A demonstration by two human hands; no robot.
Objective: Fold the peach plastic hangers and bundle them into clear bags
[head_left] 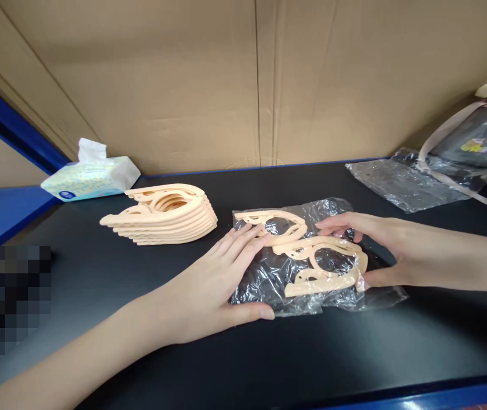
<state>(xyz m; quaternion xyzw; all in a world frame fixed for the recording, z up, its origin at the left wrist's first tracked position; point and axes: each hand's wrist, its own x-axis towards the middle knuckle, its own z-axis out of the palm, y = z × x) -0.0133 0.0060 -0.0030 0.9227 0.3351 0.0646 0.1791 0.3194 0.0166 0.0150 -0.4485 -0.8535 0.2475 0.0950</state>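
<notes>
A clear plastic bag (264, 285) lies on the black tabletop with peach-coloured folding clothes hangers in it. One folded hanger (288, 215) is at the upper left of the bag, and another hanger (333, 281) overlaps it at the lower right. My left hand (222, 279) rests flat on the bag's left part, fingers stretched over the upper hanger and thumb apart. At the right end, my right hand (380, 245) curves around the bag and the lower hanger, thumb at the near side and fingers at the far side. To the left stands a neat stack of matching hangers (162, 219).
A tissue pack (92, 176) sits at the back left by a blue metal frame (17, 125). Another clear plastic bag (409, 182) lies at the back right, beside a dark transparent bag (474, 142) with a pale strap. Cardboard (184, 85) forms the back wall.
</notes>
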